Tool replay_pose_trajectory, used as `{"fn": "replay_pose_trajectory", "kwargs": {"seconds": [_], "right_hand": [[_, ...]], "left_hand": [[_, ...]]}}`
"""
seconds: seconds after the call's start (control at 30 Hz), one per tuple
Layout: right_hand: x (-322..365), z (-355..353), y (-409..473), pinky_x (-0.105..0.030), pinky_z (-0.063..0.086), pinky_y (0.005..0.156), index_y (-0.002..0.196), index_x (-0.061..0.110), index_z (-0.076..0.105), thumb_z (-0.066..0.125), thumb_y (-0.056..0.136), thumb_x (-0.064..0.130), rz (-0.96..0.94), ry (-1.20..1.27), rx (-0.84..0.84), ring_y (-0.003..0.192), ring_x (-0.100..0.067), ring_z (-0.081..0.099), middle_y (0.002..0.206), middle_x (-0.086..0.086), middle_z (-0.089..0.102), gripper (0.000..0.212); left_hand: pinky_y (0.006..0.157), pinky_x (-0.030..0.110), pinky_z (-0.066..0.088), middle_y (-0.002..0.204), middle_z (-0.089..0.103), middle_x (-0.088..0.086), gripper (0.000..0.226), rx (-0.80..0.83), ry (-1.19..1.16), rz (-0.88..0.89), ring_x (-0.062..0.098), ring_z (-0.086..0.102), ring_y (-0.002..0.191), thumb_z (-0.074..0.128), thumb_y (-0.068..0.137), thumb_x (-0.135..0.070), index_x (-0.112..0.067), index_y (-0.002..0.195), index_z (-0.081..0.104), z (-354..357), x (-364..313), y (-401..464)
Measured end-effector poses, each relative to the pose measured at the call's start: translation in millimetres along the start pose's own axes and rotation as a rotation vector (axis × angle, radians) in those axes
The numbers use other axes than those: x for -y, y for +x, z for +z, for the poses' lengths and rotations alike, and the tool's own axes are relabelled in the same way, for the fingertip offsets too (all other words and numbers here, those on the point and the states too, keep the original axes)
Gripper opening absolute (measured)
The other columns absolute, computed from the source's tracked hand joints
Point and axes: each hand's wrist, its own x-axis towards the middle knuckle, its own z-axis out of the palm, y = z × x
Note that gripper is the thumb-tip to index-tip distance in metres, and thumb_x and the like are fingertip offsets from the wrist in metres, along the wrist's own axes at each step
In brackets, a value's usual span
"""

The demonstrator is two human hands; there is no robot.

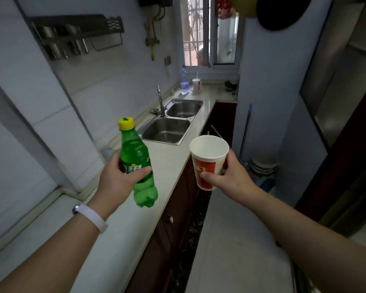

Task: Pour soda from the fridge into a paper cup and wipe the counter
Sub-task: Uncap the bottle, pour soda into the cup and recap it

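Note:
My left hand (119,176) grips a green soda bottle (135,153) around its label, holding it above the pale counter (123,225). The bottle is nearly upright, leaning slightly, and its yellow cap is on. My right hand (230,176) holds a red and white paper cup (207,157) by its lower side, out past the counter's front edge. The cup is upright and looks empty inside. Bottle and cup are apart, at about the same height.
A steel double sink (173,123) with a tap (161,102) is set into the counter further along. A clear water bottle (184,82) and a cup with a straw (197,85) stand near the window. Dark cabinets run below the counter. Stacked bowls (262,166) lie on the floor.

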Motion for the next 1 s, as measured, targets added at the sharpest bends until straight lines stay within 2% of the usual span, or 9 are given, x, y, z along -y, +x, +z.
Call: {"fn": "replay_pose_trajectory", "kwargs": {"seconds": [0.07,0.2,0.33,0.53,0.67,0.77,0.83,0.93,1.0], "right_hand": [[-10.3,0.9,12.4,-0.015,0.041,0.079,0.135,0.030,0.034,0.082,0.073,0.030,0.013,-0.006,0.034,0.109,-0.006,0.053,0.119,0.014,0.052,0.078],[-27.6,8.3,48.3,-0.021,0.041,0.086,0.139,0.027,0.032,0.082,0.073,0.031,0.013,-0.006,0.092,0.112,-0.010,0.052,0.124,0.009,0.053,0.082],[-38.7,25.7,92.1,-0.025,0.044,0.090,0.138,0.030,0.031,0.083,0.072,0.032,0.018,0.007,0.134,0.114,-0.009,0.052,0.125,0.011,0.052,0.085],[-55.0,55.8,168.8,-0.026,0.045,0.096,0.134,0.039,0.028,0.083,0.072,0.031,0.035,-0.005,0.252,0.116,-0.005,0.052,0.126,0.018,0.052,0.084],[-55.0,80.5,225.5,-0.013,0.046,0.084,0.134,0.040,0.030,0.085,0.069,0.029,0.030,-0.031,0.362,0.114,0.000,0.052,0.123,0.024,0.052,0.086],[-52.7,108.7,258.3,-0.006,0.044,0.078,0.132,0.043,0.031,0.087,0.067,0.029,0.004,-0.050,0.422,0.110,0.010,0.051,0.123,0.024,0.052,0.087],[-51.4,130.4,277.6,-0.006,0.044,0.079,0.128,0.046,0.031,0.087,0.066,0.033,-0.022,-0.071,0.461,0.109,0.011,0.051,0.123,0.026,0.050,0.085],[-54.5,160.3,298.5,-0.009,0.046,0.076,0.126,0.043,0.033,0.088,0.064,0.040,-0.039,-0.099,0.523,0.107,0.005,0.054,0.119,0.029,0.050,0.083],[-58.7,180.0,308.0,-0.016,0.050,0.082,0.126,0.040,0.039,0.088,0.058,0.049,-0.052,-0.109,0.544,0.106,0.001,0.057,0.116,0.028,0.054,0.084]], "left_hand": [[0.078,0.031,0.054,0.100,0.071,-0.013,0.059,-0.012,0.032,-0.028,0.008,0.068,0.092,0.088,0.052,-0.042,-0.042,0.105,0.061,2.3,2.7,9.5],[0.080,0.031,0.054,0.104,0.070,-0.007,0.057,-0.041,0.073,-0.056,0.007,0.067,0.093,0.088,0.068,-0.019,-0.030,0.115,0.059,8.1,16.6,30.6],[0.070,0.021,0.049,0.101,0.069,-0.010,0.050,-0.087,0.105,-0.086,-0.003,0.065,0.085,0.086,0.070,-0.015,-0.034,0.107,0.058,8.2,40.8,60.4],[0.067,0.020,0.045,0.093,0.068,-0.013,0.053,-0.155,0.124,-0.145,-0.011,0.062,0.078,0.086,0.070,-0.011,-0.042,0.098,0.053,9.0,88.7,124.0],[0.067,0.017,0.044,0.096,0.066,-0.015,0.060,-0.180,0.134,-0.172,-0.013,0.060,0.081,0.088,0.068,-0.013,-0.046,0.100,0.049,-0.4,117.3,162.1],[0.068,0.019,0.044,0.096,0.067,-0.016,0.060,-0.218,0.127,-0.215,-0.013,0.060,0.081,0.090,0.066,-0.018,-0.044,0.103,0.050,-13.9,135.3,180.0],[0.069,0.021,0.045,0.098,0.066,-0.015,0.062,-0.251,0.105,-0.246,-0.011,0.061,0.081,0.093,0.059,-0.028,-0.043,0.102,0.050,-25.4,145.6,189.1],[0.071,0.026,0.050,0.098,0.067,-0.014,0.064,-0.303,0.105,-0.271,-0.004,0.064,0.084,0.085,0.048,-0.051,-0.044,0.101,0.051,-42.5,159.7,194.1],[0.075,0.031,0.052,0.100,0.068,-0.012,0.062,-0.338,0.130,-0.296,0.003,0.065,0.088,0.090,0.054,-0.042,-0.042,0.103,0.052,-53.2,166.9,190.4]]}}
